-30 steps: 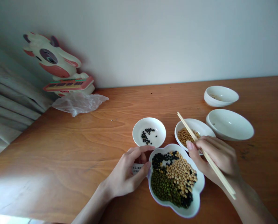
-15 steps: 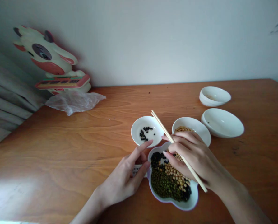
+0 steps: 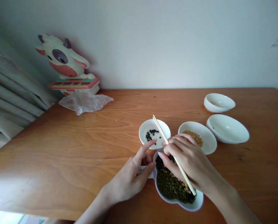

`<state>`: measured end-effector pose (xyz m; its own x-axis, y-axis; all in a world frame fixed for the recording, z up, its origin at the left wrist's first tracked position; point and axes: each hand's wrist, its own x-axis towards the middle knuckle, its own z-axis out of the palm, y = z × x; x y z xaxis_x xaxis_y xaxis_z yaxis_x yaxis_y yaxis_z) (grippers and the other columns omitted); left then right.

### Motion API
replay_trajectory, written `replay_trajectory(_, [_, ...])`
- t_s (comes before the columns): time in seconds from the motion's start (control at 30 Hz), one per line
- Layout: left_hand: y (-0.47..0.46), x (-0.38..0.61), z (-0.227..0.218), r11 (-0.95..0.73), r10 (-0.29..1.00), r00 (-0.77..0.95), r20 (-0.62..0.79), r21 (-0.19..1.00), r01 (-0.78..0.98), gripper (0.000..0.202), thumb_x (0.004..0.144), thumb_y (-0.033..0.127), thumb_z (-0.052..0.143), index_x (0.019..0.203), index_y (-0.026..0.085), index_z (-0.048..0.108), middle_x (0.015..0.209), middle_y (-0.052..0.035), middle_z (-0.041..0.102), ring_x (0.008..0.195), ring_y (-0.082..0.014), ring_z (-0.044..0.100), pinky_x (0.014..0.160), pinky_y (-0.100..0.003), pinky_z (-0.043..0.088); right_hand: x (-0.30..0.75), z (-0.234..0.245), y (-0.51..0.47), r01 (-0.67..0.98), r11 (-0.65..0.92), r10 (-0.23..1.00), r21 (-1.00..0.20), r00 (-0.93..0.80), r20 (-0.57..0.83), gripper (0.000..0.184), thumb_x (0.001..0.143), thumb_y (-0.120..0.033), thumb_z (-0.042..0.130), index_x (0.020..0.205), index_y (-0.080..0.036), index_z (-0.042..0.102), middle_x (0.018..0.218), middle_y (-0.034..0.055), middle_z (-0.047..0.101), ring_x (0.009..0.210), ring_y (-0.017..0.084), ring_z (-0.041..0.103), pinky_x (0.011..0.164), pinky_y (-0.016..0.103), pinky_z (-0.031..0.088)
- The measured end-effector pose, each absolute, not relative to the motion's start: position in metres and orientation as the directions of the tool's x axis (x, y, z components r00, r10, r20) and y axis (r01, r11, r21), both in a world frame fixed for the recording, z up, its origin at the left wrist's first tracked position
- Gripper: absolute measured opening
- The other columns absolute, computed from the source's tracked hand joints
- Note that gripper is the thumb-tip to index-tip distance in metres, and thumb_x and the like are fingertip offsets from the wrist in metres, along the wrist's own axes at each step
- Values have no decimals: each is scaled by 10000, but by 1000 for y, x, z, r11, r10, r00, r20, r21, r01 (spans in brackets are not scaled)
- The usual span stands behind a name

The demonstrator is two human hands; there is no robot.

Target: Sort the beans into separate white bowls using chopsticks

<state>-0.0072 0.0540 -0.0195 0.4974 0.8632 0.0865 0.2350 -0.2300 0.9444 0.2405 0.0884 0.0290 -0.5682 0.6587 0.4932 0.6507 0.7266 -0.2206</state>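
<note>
Wooden table [image 3: 59,149], pale wall [image 3: 153,46] | right hand [image 3: 187,161] gripping chopsticks [image 3: 181,169] above bean dish [image 3: 197,203] | left hand [image 3: 131,180] holding dish edge

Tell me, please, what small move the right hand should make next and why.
Perhaps dip the chopsticks toward the mixed beans: the right hand holds them over the tray, far ends pointing toward the bowl of black beans, while the left hand touches the tray's edge.

bean tray [image 3: 199,203]: partly behind right fingers [image 3: 169,165] | curtain [image 3: 10,101]: cut by left edge | label print [image 3: 142,168]: unreadable
</note>
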Motion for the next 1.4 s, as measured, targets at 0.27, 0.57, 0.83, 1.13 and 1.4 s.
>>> replay_trajectory(0.27, [54,-7,-11,-218,848,526,61,945,243,454,1194,226,524,1612,316,371,1065,-2,633,911,-164,636,874,-346,582,245,26,84,637,715,684,-289,-549,480,193,1090,-180,700,928,-239,612,1018,40,816,996,260,755,1005,455,486])
replay_trajectory(0.57, [58,-14,4,-136,826,547,-136,893,428,156,1151,359,626,1137,233,535,982,-14,700,819,-168,645,743,-335,524,253,24,85,619,709,696,-339,-535,479,166,1079,-146,711,985,-246,616,1057,43,831,1012,259,771,1004,472,506])
replay_trajectory(0.83, [69,-8,18,-149,819,529,-222,808,570,442,1139,570,622,896,202,646,814,-2,710,674,-142,572,612,-304,375,268,17,82,561,729,670,-392,-472,572,172,1046,-97,712,1045,-257,650,1127,59,854,1049,265,796,1052,499,527])
replay_trajectory(1.13, [76,-7,9,-197,820,548,-163,820,538,374,1112,477,679,869,193,681,794,-5,705,653,-136,562,607,-278,394,291,22,76,31,461,887,-887,-44,460,502,1212,-366,420,892,-299,801,789,31,747,767,244,731,795,455,595])
replay_trajectory(1.4, [79,-20,14,-189,753,625,-204,844,502,507,1211,580,512,927,195,681,798,0,667,676,-142,587,593,-276,378,306,29,85,-182,267,958,-946,-53,281,345,1134,-400,555,966,-280,832,720,31,616,674,218,587,653,415,525])
